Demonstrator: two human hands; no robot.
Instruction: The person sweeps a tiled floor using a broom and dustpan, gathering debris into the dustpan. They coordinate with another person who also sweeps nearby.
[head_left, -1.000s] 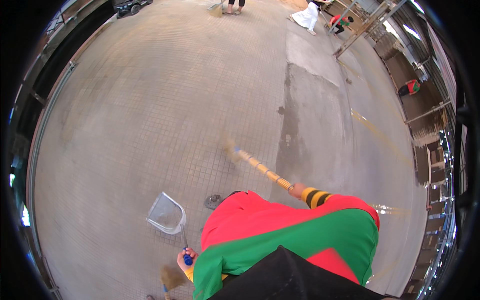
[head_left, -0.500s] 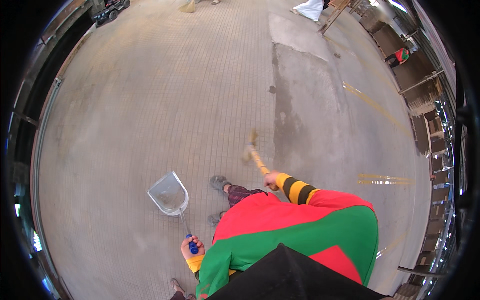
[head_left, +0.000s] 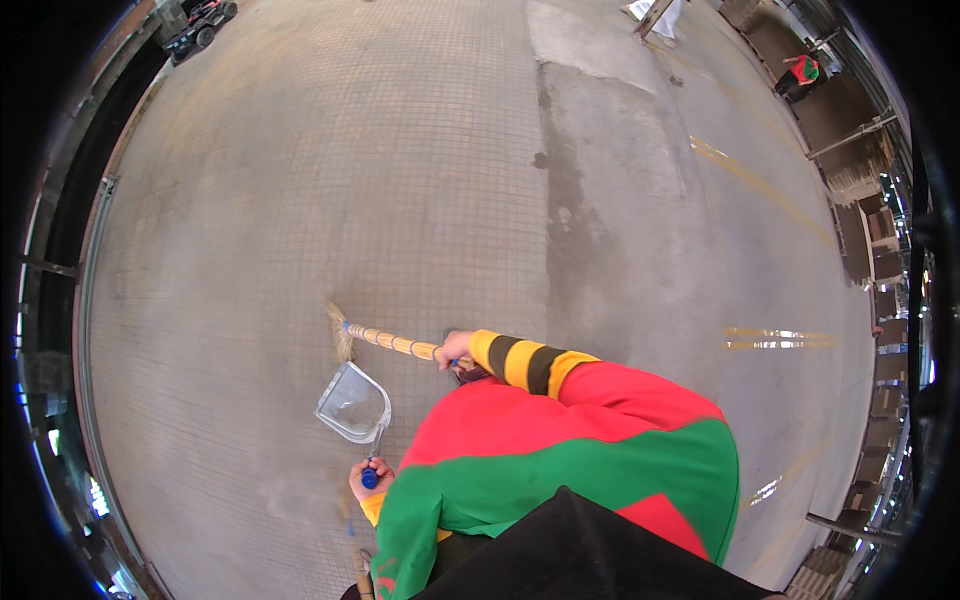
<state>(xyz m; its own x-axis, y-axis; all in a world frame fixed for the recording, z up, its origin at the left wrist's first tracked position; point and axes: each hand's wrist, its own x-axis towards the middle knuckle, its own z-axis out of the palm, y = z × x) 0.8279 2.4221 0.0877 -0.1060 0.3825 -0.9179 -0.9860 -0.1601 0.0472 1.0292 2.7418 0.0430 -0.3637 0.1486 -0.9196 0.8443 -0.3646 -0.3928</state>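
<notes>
My left hand (head_left: 371,480) is closed round the blue handle of a clear-grey dustpan (head_left: 352,402). The pan's open edge faces the upper left, and greyish bits seem to lie inside it. In my right hand (head_left: 456,349) is the bound, yellowish stick handle of a straw broom (head_left: 392,341). Its bristles are spread near the floor, just beyond the dustpan's edge. Whether bristles and pan touch, I cannot tell. My right arm reaches across in front of my body, in a yellow and dark striped sleeve.
Tiled floor (head_left: 230,270) surrounds the dustpan; smoother concrete (head_left: 640,260) with yellow lines lies to the right. A dark wheeled vehicle (head_left: 195,30) stands far left. Someone in red and green (head_left: 801,76) is far right, near stacked brown boards (head_left: 880,300). Behind my left arm a blurred tan shape shows.
My right hand has swung the broom leftward from ahead of me to the dustpan. The dustpan has shifted slightly right and tilted, while the far scene has slid up and partly out of view.
</notes>
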